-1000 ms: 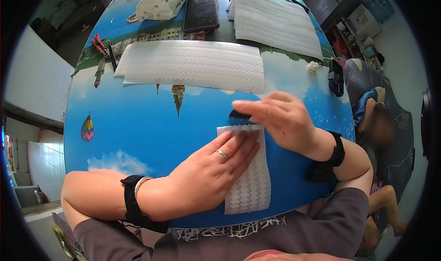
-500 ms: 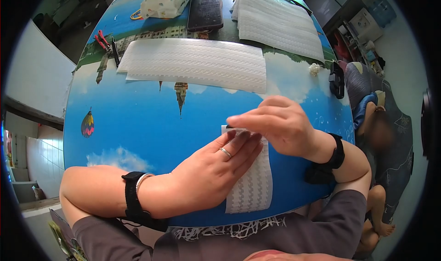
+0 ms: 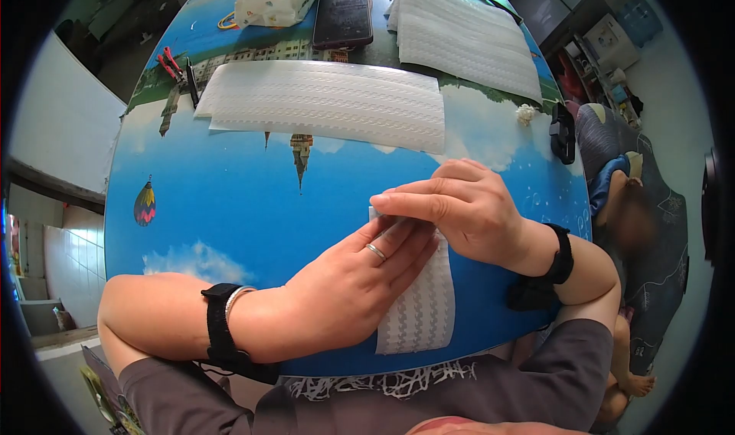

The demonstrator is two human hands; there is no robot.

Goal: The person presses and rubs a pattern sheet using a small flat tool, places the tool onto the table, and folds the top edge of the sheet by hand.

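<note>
A narrow white sheet (image 3: 417, 320) with rows of small embossed marks lies lengthwise in front of me, near the table's front edge. My left hand (image 3: 360, 274), with a ring on one finger, rests across it, fingers stretched out and lying flat on its upper part. Just above those fingertips is my right hand (image 3: 467, 209), its fingers bent together at the sheet's far end. Whatever its fingertips pinch is hidden. Beyond both hands, several overlapping white embossed sheets (image 3: 329, 102) lie crosswise.
A larger stack of white sheets (image 3: 467, 44) is at the back right, beside a phone (image 3: 342, 17) and a wipes pack (image 3: 277, 0). Red-handled snips (image 3: 168, 63) and a black pen (image 3: 191, 83) lie left. A black strap-like object (image 3: 562, 132) sits at the right edge. Another person (image 3: 624, 205) is at the right.
My right fingertips have shifted slightly left and up over the sheet's far end, covering a dark bit that showed there. My left hand has stayed nearly in place.
</note>
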